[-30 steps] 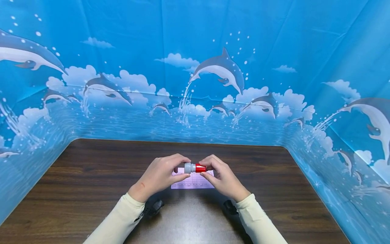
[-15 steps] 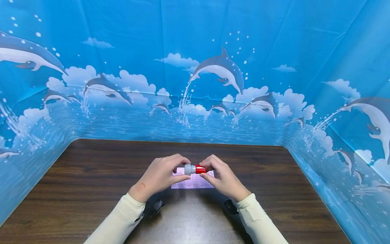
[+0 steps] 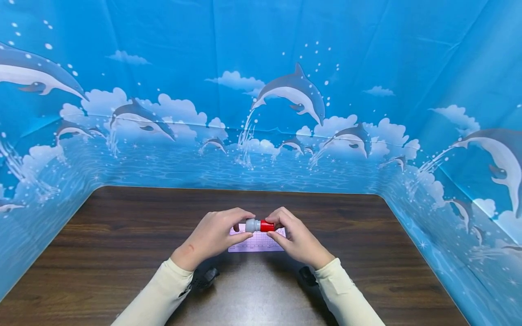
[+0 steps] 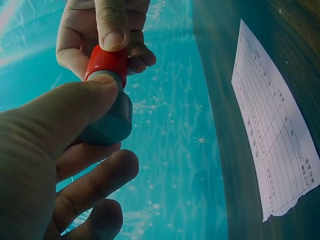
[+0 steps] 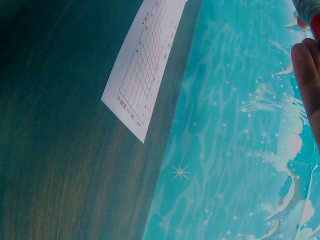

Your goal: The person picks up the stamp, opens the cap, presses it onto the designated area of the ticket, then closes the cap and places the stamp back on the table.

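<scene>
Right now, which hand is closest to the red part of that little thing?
The right hand. It pinches the red part itself. The left hand holds the grey part, next to the red.

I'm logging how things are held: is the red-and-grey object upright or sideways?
Sideways: in the head view, the red-and-grey object lies crosswise, grey end at the left hand, red end at the right hand.
</scene>
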